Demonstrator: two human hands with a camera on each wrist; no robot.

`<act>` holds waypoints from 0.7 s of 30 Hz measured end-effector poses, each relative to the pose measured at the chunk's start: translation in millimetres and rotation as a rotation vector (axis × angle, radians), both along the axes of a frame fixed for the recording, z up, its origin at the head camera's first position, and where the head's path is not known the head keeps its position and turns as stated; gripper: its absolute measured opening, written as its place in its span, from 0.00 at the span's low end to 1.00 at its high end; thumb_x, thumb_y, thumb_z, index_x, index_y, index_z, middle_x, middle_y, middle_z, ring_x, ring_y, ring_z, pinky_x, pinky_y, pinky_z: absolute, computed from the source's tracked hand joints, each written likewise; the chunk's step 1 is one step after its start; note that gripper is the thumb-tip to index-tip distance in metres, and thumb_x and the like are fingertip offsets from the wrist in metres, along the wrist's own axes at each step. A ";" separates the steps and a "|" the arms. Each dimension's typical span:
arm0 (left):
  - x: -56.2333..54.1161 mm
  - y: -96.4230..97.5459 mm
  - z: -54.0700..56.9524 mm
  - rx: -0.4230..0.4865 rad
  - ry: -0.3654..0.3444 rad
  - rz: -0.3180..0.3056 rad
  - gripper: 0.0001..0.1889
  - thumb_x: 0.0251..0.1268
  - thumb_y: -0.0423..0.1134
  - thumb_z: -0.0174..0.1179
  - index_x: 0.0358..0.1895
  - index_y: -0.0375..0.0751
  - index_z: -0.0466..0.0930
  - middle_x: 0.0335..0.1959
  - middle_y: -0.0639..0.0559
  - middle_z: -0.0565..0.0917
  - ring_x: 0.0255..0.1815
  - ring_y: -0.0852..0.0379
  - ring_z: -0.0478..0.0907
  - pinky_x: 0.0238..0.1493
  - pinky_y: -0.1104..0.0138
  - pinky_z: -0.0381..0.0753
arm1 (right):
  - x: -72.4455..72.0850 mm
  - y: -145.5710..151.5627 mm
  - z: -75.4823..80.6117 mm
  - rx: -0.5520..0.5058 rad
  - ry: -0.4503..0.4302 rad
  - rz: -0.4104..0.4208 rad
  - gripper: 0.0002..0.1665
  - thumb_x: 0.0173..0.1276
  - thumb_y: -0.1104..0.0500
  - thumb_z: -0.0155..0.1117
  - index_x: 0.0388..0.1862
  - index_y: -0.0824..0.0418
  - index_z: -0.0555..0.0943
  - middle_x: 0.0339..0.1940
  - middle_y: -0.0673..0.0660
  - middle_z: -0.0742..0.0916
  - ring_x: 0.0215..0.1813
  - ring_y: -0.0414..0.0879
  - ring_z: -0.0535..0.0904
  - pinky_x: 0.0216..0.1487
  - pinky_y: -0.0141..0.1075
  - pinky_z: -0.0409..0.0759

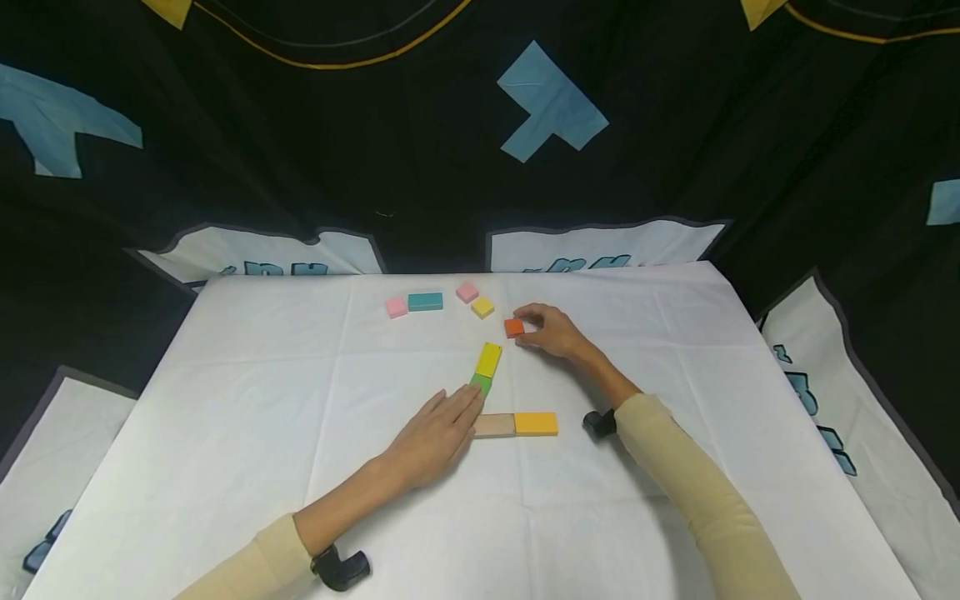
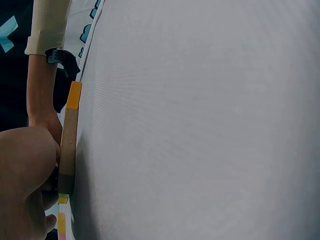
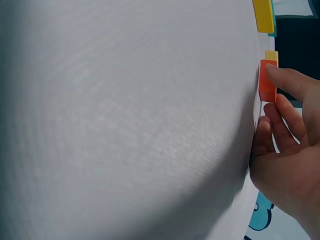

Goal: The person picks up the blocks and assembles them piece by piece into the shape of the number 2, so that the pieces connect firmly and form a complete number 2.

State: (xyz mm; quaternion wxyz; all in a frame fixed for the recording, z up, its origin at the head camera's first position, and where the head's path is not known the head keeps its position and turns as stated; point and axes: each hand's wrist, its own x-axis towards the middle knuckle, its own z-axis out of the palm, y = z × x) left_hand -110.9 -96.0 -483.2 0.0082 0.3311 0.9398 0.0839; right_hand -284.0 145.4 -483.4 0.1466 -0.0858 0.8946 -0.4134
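The right hand (image 1: pixel 551 331) pinches a red block (image 1: pixel 513 328). The left hand (image 1: pixel 437 437) touches a green block (image 1: pixel 482 382), slanted end to end with a yellow block (image 1: pixel 488 360) beyond; right of its fingers, a wooden block (image 1: pixel 496 425) and an orange block (image 1: pixel 536 423) lie flat, ends touching.

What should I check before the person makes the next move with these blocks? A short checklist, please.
1. Red block held: ok, the right hand pinches it between thumb and fingers.
2. Green block steadied: ok, the left hand rests its fingers on it.
3. Long yellow block against the green one: ok, end to end.
4. Wooden block against the orange-yellow block: ok, end to end.
5. Red block touching the long yellow one: not ok, they are apart.
6. Wooden block meeting the green one: cannot tell, the left hand covers that spot in the head view.
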 end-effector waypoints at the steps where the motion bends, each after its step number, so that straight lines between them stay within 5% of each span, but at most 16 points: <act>1: 0.2 -0.1 0.0 0.003 0.001 0.000 0.28 0.81 0.44 0.44 0.76 0.34 0.59 0.78 0.44 0.59 0.78 0.49 0.55 0.75 0.52 0.53 | 0.1 0.1 -0.3 -0.001 0.001 0.002 0.30 0.64 0.61 0.73 0.65 0.58 0.78 0.68 0.58 0.78 0.70 0.53 0.69 0.71 0.45 0.66; 21: -0.5 -0.2 -2.4 -0.004 0.010 -0.002 0.28 0.81 0.45 0.45 0.76 0.35 0.59 0.78 0.44 0.59 0.78 0.49 0.55 0.76 0.53 0.53 | 0.0 1.8 -2.6 -0.014 -0.005 -0.014 0.23 0.68 0.61 0.69 0.62 0.57 0.80 0.65 0.57 0.80 0.68 0.52 0.71 0.69 0.46 0.69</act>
